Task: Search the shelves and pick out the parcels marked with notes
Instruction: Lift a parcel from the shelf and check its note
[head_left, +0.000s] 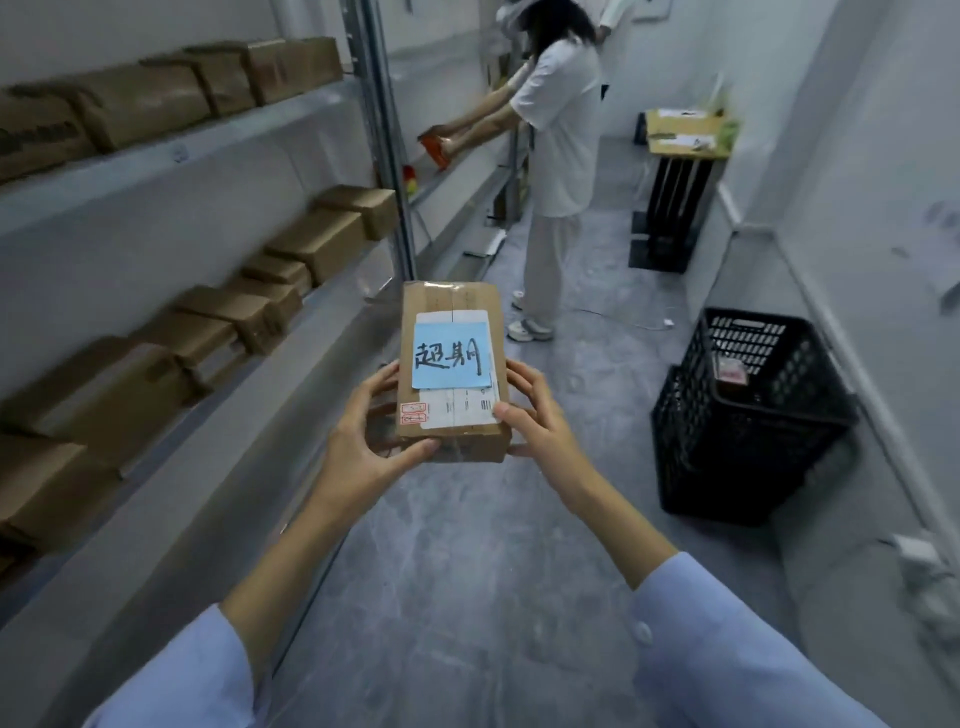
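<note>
Left hand (363, 441) cups the near left corner of a small brown cardboard parcel (451, 297), with its thumb laid along the front edge and its fingers curled against the left side. The right hand (535, 421) mirrors it: the thumb presses on the top face beside the white shipping label (460, 410), and the fingers wrap round the right edge.

Gripped by its edges and held flat and face-up, the parcel hangs in the aisle, off the grey metal shelves (208, 148). Neither hand covers the square pale-blue sticky note (451, 356) with its handwritten black characters, so the grip looks chosen for reading the mark. I judge this to be one of the marked parcels, already picked out.

Plain brown cardboard boxes (322, 241) lie in rows on the shelves to the left, and no note shows on them from here.

A black perforated plastic crate (727, 457) stands on the floor to the right, by the wall, with something small inside. It is probably where marked parcels go, though nothing confirms that.

Farther down the aisle, another person in white clothes (561, 130) reaches into the shelving.
</note>
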